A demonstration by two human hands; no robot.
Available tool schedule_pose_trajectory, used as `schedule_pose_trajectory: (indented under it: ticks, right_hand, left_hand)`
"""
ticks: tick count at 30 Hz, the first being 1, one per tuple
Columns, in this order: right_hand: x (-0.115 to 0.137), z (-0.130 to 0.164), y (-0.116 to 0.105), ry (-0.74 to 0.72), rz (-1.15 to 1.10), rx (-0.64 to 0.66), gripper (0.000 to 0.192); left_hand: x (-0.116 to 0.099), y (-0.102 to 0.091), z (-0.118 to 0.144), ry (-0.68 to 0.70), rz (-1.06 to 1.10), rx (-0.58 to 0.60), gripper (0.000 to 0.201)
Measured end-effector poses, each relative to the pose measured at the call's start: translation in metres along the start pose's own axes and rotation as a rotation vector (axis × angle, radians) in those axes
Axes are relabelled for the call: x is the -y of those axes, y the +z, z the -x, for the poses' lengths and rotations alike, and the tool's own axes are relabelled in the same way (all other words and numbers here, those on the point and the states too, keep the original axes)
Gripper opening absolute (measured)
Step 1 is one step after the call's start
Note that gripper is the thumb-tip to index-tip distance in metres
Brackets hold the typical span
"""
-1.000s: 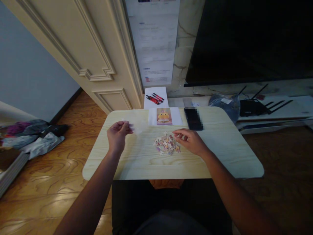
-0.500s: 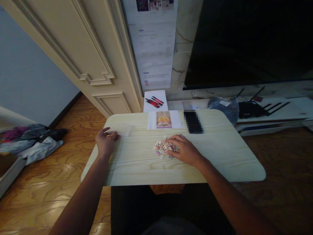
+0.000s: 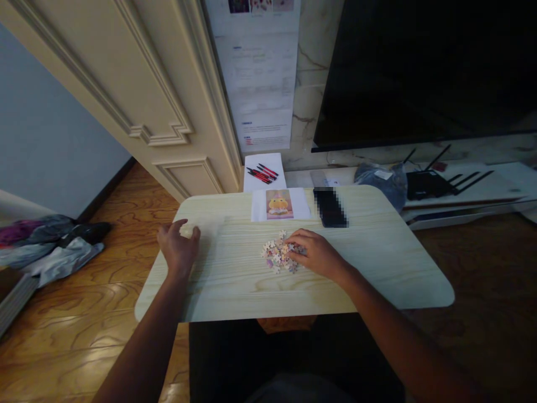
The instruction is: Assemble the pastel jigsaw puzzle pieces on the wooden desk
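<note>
A small heap of jigsaw puzzle pieces [image 3: 276, 256] lies near the middle of the pale wooden table [image 3: 235, 280]. My right hand [image 3: 312, 253] is at the heap's right side, its thumb and fingers closed around pieces there. Toward the table's left edge, my left hand [image 3: 178, 246] is raised with thumb and fingers spread, holding nothing. Just beyond it lies a faint, see-through plastic sheet or bag [image 3: 212, 226]; its outline is hard to make out. Behind the heap, a paper with a printed picture of a yellow figure [image 3: 279, 205] rests on the table.
A dark, pixelated phone-like object [image 3: 331, 207] lies right of the picture. Beyond the table, red and black pens [image 3: 262, 173] sit on a white surface. A router [image 3: 432, 183] and a plastic-wrapped item [image 3: 381, 182] stand below the television [image 3: 432, 73]. Bags [image 3: 71, 240] lie on the floor.
My left hand has let go of the see-through plastic and its fingers have spread apart. My right hand stays at the heap. The view has shifted slightly.
</note>
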State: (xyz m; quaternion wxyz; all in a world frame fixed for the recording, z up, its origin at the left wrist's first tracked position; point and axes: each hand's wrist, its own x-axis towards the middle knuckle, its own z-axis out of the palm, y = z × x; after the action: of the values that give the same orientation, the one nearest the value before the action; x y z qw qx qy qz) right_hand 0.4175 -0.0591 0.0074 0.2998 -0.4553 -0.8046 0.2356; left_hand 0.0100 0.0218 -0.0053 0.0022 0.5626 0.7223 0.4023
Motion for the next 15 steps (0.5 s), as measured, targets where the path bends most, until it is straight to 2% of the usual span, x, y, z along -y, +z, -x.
schedule_pose_trajectory:
  ticks: [2, 6, 9, 12, 15]
  right_hand:
    - [0.001, -0.002, -0.001, 0.002, 0.008, -0.002, 0.021]
    - [0.004, -0.005, 0.001, -0.004, 0.051, -0.010, 0.013]
    - [0.005, -0.006, 0.004, 0.003, 0.069, -0.025, 0.011]
    - [0.003, -0.005, 0.006, 0.013, 0.053, -0.046, 0.011]
    - [0.000, -0.005, 0.007, 0.028, -0.001, -0.068, 0.013]
  left_hand:
    - [-0.019, -0.001, 0.010, 0.141, 0.087, 0.059, 0.032]
    - [-0.069, 0.002, 0.044, 0.446, 0.337, 0.465, 0.016]
    - [-0.100, 0.008, 0.069, 0.610, 0.466, 0.734, 0.023]
    - [-0.116, 0.017, 0.083, 0.649, 0.507, 0.804, 0.032]
    - [-0.120, 0.026, 0.088, 0.664, 0.517, 0.822, 0.039]
